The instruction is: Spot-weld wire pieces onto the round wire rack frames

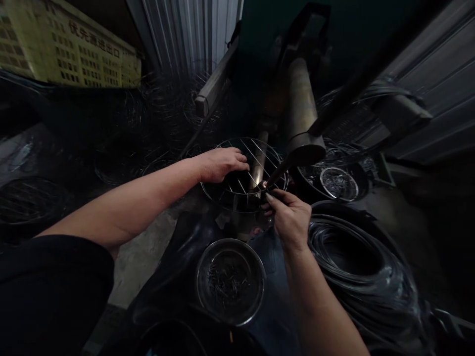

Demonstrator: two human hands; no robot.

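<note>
A round wire rack [237, 190] with parallel bars lies around the lower metal rod of a machine. My left hand [224, 164] reaches over its left side, fingers bent down onto the bars and gripping it. At the near right rim, my right hand [291, 215] is closed in a pinch beside the metal tip [264, 185], where a small orange glow shows. What sits between those fingers is too small and dark to make out. Below both hands, a steel bowl [230, 282] holds many short metal pins [228, 284].
The machine's thick cylinder [302, 99] and slanting arm [345, 94] stand close above my right hand. Coiled wire [352, 257] fills the right side. Behind it a tub holds a small dish [339, 184]. A yellow crate [74, 47] sits upper left; more wire racks [29, 200] lie left.
</note>
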